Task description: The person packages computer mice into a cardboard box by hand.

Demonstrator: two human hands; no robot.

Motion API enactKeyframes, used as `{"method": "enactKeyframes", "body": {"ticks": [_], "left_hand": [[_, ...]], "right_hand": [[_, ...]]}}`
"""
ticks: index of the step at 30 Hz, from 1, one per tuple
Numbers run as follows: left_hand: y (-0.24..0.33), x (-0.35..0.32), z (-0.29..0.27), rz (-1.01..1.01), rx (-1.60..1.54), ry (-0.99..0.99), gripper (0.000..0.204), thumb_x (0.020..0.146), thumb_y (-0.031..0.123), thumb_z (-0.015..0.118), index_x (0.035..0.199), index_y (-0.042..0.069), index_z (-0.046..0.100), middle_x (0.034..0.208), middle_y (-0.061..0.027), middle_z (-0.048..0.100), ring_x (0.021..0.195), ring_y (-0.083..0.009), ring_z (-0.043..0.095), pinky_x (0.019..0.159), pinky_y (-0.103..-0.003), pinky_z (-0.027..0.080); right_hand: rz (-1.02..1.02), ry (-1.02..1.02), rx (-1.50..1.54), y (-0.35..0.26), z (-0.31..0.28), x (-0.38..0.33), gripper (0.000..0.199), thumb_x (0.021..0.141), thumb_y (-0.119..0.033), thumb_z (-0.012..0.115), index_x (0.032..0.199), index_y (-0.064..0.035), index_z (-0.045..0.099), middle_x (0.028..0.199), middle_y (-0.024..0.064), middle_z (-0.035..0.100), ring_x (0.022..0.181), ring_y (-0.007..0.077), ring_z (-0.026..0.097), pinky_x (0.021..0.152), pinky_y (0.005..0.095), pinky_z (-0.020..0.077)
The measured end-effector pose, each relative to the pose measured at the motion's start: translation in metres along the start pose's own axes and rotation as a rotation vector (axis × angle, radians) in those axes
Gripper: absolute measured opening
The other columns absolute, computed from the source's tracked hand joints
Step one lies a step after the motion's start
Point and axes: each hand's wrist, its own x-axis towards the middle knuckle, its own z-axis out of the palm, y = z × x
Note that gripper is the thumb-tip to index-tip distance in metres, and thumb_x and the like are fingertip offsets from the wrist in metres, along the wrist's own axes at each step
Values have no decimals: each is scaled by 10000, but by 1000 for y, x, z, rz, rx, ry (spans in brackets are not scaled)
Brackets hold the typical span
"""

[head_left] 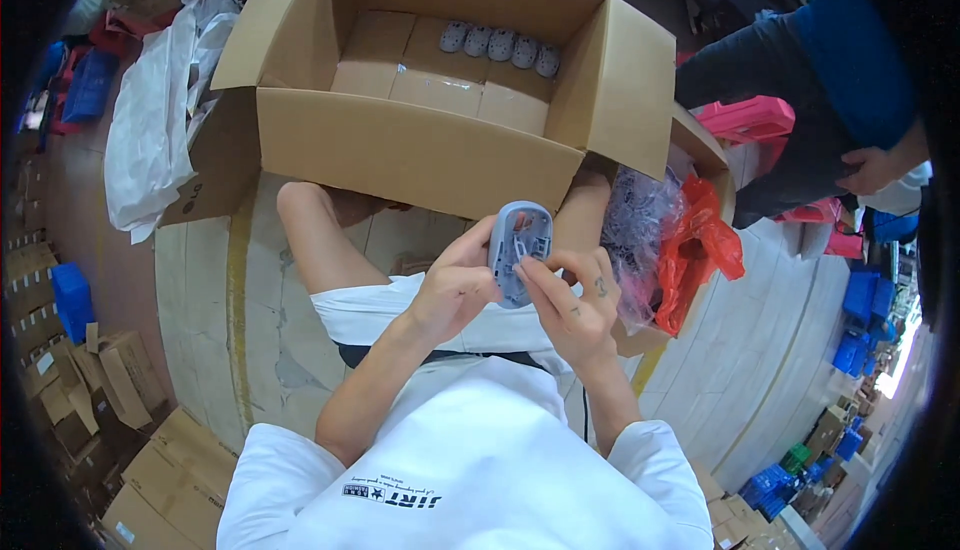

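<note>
A grey oval plastic shell is held up in front of my chest, its hollow side with small ribs and slots facing me. My left hand grips its left edge, fingers behind and thumb bent in at the side. The fingers of my right hand are pinched together at the lower right of the hollow, by a slim pale piece. Whether that piece is loose or part of the shell is unclear. Beyond my hands, a large open cardboard box contains a row of several grey rounded pieces with dark holes.
At right, another carton holds clear plastic wrap and a red plastic bag. A person stands behind it, near a pink stool. White sheeting covers a carton at left. Flattened cardboard lies lower left.
</note>
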Motion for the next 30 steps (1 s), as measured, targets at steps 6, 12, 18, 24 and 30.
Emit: {"method": "enactKeyframes", "body": {"ticks": [6,12,18,24,30], "left_hand": [[4,2,-3,21,-13,-38,809,581,28,506,1382,0,396,1295,-196,536,1163,-285,534,970,-341,418],[5,3,5,10,26,6,667,668,-70,505,1327,15,455,1180,-122,591,1020,-194,557,889,-263,424],[-9,7,3,122,351,116,580,755,-113,514,1319,19,478,1156,-100,606,984,-158,562,884,-260,444],[-3,10,12,226,472,243,536,768,-127,516,1287,11,517,1134,-95,620,976,-160,569,885,-266,454],[4,25,3,296,500,315,484,777,-132,533,1241,2,557,1106,-97,641,947,-166,590,871,-271,468]], "right_hand": [[53,-64,61,-2,-4,6,236,713,-2,747,937,-66,711,858,33,536,702,167,448,561,263,395],[176,-56,51,0,-4,20,173,736,-5,717,898,-66,706,875,50,496,748,184,441,588,274,384],[102,-113,-80,7,8,25,125,739,-9,707,853,-57,690,850,49,473,749,192,437,588,281,374],[47,-91,-174,6,9,28,148,745,-21,709,887,-42,671,837,54,450,757,210,440,593,301,386],[411,-2,214,5,20,41,243,774,-13,697,1013,-11,652,927,76,566,824,197,542,691,286,467]]}}
